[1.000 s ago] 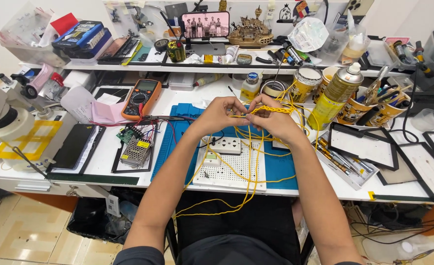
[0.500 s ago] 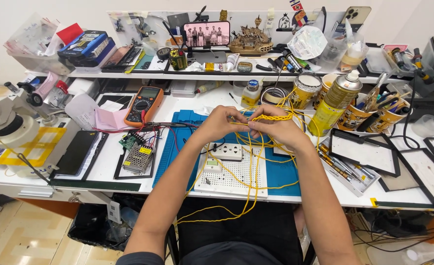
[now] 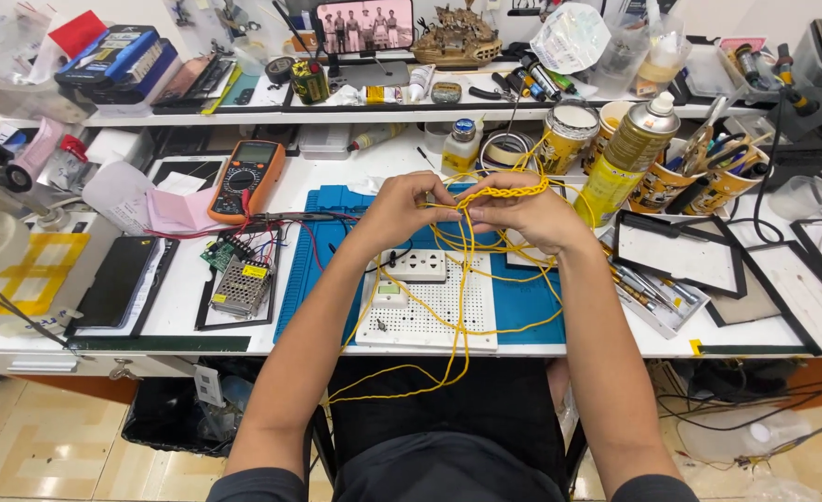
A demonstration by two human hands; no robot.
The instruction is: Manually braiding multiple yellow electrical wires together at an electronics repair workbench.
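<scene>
My left hand [image 3: 409, 206] and my right hand [image 3: 519, 213] meet above the blue mat [image 3: 528, 299], both pinching a bundle of yellow wires [image 3: 461, 307]. A braided length of the yellow wire [image 3: 504, 192] runs across the top of my right hand. Loose strands loop down over the white perforated board [image 3: 429, 316] and hang past the bench edge toward my lap. A white socket block [image 3: 413, 266] lies on the board just below my hands.
An orange multimeter [image 3: 248, 178] lies at the left, with a small metal power supply [image 3: 242, 284] and a black tablet [image 3: 118, 281] nearer the edge. Cans [image 3: 636, 156] and tool cups stand at the right. Black-framed panels [image 3: 678, 257] lie further right. A cluttered shelf [image 3: 364, 104] runs behind.
My hands stay together on the wires, working them slightly. The view has shifted a little; the hanging strands have swung a bit.
</scene>
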